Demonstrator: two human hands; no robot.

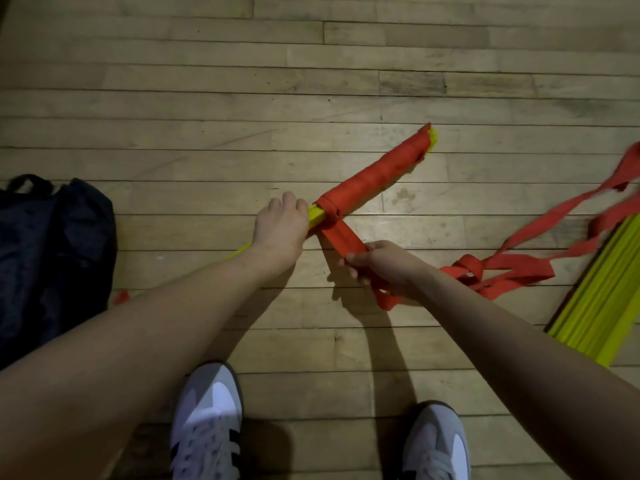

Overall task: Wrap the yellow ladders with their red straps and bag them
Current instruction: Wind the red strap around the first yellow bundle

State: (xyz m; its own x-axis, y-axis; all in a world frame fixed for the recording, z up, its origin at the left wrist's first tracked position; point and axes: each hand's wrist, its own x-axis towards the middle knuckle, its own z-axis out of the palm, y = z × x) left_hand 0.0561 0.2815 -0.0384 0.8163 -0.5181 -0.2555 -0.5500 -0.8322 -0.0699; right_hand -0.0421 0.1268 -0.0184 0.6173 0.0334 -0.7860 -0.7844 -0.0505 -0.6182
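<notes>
Our left hand (280,226) grips the yellow ladder bundle (374,180); right hand (384,263) pinches the red strap (341,237). We'd keep it taut, overlapping each turn.

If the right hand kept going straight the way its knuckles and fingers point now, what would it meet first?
The right hand grips the red strap and points up-left along it. Going on, it would probably first meet the wrapped ladder bundle near its yellow end, beside the left hand. Heights are hard to judge.
</notes>
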